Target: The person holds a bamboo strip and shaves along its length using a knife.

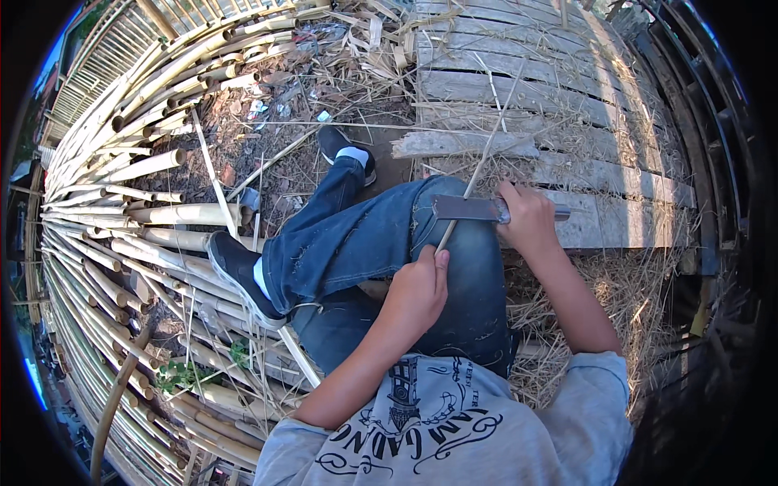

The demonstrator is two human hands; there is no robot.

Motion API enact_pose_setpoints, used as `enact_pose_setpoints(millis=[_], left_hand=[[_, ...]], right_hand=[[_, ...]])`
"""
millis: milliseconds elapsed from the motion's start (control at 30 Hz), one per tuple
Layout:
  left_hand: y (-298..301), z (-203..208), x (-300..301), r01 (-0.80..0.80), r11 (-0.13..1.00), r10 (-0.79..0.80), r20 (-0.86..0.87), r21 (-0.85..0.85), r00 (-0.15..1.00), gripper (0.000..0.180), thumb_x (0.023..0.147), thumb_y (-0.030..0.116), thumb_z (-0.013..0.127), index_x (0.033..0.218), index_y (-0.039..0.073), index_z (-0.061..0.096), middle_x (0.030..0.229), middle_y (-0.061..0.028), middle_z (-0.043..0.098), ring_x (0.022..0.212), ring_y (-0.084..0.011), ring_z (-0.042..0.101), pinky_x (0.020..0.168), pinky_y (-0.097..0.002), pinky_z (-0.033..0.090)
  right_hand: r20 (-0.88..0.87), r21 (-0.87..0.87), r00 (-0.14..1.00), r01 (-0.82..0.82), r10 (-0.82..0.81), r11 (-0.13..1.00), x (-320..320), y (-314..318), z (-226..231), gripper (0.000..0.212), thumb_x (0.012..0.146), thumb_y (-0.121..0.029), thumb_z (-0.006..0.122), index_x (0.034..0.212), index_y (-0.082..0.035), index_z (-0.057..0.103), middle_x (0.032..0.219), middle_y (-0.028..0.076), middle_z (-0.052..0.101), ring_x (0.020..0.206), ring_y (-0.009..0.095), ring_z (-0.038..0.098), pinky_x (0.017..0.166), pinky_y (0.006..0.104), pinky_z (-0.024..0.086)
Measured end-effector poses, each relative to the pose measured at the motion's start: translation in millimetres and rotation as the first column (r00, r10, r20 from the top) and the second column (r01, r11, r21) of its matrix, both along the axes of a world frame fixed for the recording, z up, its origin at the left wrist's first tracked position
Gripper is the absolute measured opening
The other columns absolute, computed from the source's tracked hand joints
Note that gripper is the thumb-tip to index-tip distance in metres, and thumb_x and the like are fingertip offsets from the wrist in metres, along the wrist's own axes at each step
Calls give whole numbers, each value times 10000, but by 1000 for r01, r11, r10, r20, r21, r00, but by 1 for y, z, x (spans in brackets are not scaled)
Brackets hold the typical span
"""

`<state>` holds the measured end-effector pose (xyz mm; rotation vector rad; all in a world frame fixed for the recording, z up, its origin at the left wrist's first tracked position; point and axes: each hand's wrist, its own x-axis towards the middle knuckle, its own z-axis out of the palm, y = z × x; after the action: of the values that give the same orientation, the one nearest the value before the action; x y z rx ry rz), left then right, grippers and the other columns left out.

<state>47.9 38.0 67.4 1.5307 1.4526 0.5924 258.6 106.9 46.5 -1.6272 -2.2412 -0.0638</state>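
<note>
My left hand (421,283) closed, pinching thin stick (485,154) near low end, middle of frame. My right hand (527,217) wrapped round knife (485,210), just right, laid across stick. Stick looks light, bendy, could snap; best held low, away from knife.

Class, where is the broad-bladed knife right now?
In the head view, just right of centre: the knife is gripped in the right hand, crossing a thin strip over the jeans.

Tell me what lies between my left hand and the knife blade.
In the head view, a short stretch of the thin strip joins your left hand to the blade, above the jeans.
</note>
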Motion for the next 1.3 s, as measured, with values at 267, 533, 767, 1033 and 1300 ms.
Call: enact_pose_setpoints(millis=[267,533,767,1033,1300], left_hand=[[10,2,2,57,997,-48,-150,60,987,283,1006,222,394,892,-23,479,607,-279,564,609,-486,574,557,-545,441],[-15,-2,-12,32,999,-26,-156,32,987,259,996,206,415,886,-20,477,596,-270,565,594,-481,575,542,-544,444],[-10,-11,-17,76,995,-75,-19,63,997,245,993,193,435,879,-23,450,570,-259,535,573,-476,552,528,-533,424],[15,2,4,147,985,-117,-276,89,954,302,990,244,437,846,-18,477,596,-247,594,562,-440,606,538,-518,494],[-17,-3,-7,131,991,-134,-224,-29,965,279,1008,226,402,910,-15,503,612,-261,563,582,-452,577,551,-508,445]], right_hand=[[153,-59,984,-85,93,995,-4,5,17,299,662,-98,719,883,-71,519,703,113,591,631,304,647,535,400,508],[166,-54,788,608,-594,792,70,74,0,185,818,-162,576,959,-43,594,774,180,659,736,390,649,643,500,498],[83,68,729,676,-679,734,157,5,61,225,825,-156,547,1017,-44,582,775,204,649,732,405,633,631,478,485],[-107,-107,993,43,-55,993,-6,-5,2,233,690,-79,658,896,-71,549,685,148,625,612,354,628,565,439,495],[59,-42,724,690,-687,723,125,82,-9,257,801,-165,615,1035,-57,609,777,208,663,781,403,649,679,500,511]])
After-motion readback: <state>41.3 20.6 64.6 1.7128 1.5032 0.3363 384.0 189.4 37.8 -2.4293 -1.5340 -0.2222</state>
